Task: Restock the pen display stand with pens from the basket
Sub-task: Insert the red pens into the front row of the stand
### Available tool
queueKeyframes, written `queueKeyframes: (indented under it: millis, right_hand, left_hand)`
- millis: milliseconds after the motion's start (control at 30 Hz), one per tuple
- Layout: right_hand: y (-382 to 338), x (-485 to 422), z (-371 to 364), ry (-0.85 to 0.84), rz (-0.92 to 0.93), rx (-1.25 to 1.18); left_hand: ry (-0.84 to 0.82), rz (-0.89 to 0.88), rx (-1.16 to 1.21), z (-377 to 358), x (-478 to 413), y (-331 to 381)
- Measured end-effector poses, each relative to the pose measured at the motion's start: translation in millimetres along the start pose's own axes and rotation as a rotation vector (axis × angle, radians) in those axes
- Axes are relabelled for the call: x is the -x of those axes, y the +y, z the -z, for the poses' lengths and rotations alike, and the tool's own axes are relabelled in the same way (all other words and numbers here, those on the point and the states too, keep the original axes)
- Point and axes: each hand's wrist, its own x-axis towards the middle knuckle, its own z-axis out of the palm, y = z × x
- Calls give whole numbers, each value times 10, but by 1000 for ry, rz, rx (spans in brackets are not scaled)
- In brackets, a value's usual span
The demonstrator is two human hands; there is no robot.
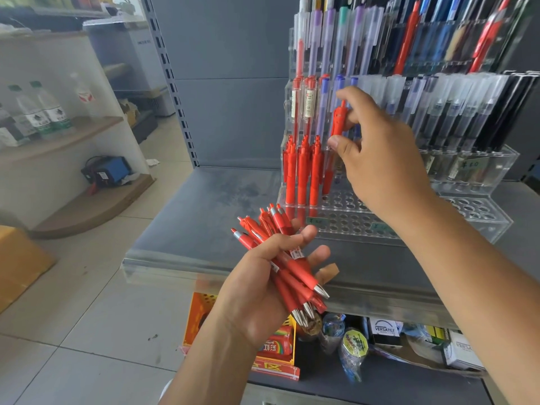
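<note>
Head view. My right hand (380, 159) pinches one red pen (339, 121) near its clip end, thumb against fingers. The barrel leans, tip down, just right of the standing red pens (302, 171) in the left of the acrylic pen display stand (482, 217).

My left hand (263, 287) is wrapped round a bundle of matching red pens (280, 249), silver tips toward me, low in front of the stand over the grey shelf (219, 200). I can't make out the basket for sure.

Step, as I read it: seat this pen.
- Straighten the barrel first.
- Aim for the next free hole beside the filled column.
- Don't clip the neighbours.
- Let go only once the tip bottoms out.
- Keep the left grip firm; the bundle is fanned and could slip.
</note>
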Motion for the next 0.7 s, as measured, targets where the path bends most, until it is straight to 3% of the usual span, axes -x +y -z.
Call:
queueKeyframes:
  millis: [700]
  right_hand:
    - [48,-13,-12,-19,-21,41]
  left_hand:
    - [-5,-4,-2,-7,7,3]
